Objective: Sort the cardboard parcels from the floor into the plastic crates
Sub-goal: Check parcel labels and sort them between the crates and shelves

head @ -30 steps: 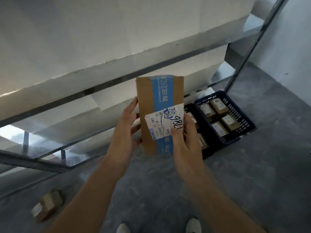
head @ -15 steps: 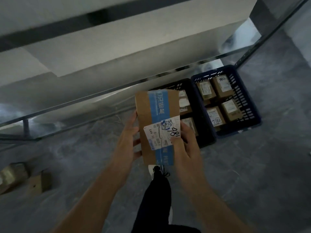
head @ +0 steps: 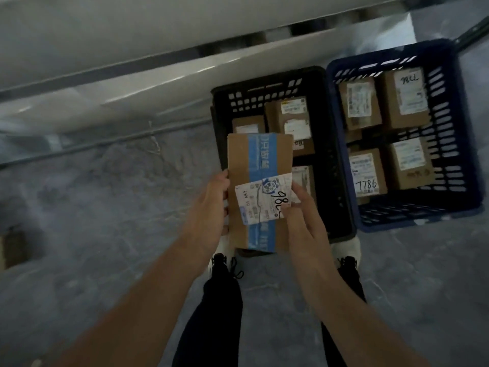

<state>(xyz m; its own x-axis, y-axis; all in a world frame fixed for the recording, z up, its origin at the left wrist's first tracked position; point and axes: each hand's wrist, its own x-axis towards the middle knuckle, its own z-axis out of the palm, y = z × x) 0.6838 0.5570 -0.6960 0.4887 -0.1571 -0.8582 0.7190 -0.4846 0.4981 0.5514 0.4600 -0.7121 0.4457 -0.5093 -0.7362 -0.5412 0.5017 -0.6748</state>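
I hold a flat cardboard parcel [head: 259,165] with a blue tape stripe and a white label with handwritten digits, upright in front of me. My left hand [head: 211,207] grips its left edge; my right hand [head: 304,218] grips its lower right side, thumb on the label. The parcel hangs over the near left part of a black plastic crate [head: 333,154] that holds several labelled parcels. Right of it, touching, stands a blue plastic crate [head: 455,123] with several parcels, one marked 7786 [head: 366,173].
Both crates sit on a grey concrete floor against a pale sloped wall [head: 132,83] with metal rails. Another cardboard parcel [head: 16,247] lies on the floor at the far left. My feet stand just before the black crate.
I have stepped up to the crates and my view has tilted down. The parcel, still held in both hands, now hangs over the black crate instead of short of it.
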